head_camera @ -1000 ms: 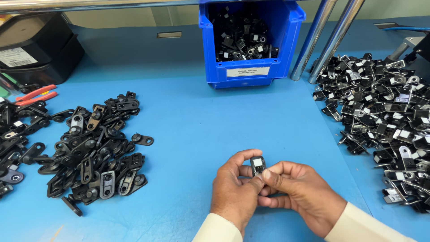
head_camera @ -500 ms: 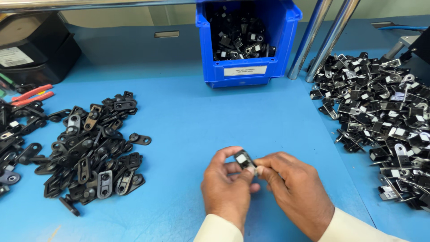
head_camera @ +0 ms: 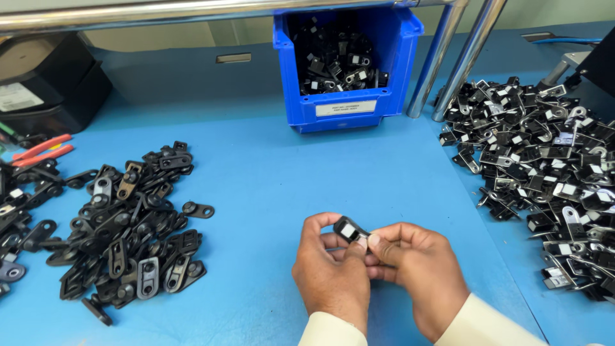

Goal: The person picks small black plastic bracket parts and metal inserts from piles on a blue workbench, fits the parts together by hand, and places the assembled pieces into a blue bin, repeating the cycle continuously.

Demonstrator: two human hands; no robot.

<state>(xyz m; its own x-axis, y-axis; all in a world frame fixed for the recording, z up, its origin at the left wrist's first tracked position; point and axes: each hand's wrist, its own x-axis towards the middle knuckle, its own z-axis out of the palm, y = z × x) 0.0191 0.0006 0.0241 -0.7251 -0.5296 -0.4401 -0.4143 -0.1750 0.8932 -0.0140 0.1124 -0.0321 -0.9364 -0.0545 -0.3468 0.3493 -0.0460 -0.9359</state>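
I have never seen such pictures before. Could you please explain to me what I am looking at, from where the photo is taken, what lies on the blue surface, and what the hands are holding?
There is no machine here: a person works with two bare hands. The camera sits on the person's head and looks down, so the hands enter from the bottom edge.

The left hand and the right hand meet and together hold one small black metal clip with a white patch in their fingers.

On the blue worktable lie two heaps: a pile of flat black metal brackets with holes to the left, and a bigger pile of black clips with white patches to the right. At the back stands a blue plastic bin with more black parts inside. Red-handled pliers lie at the far left.
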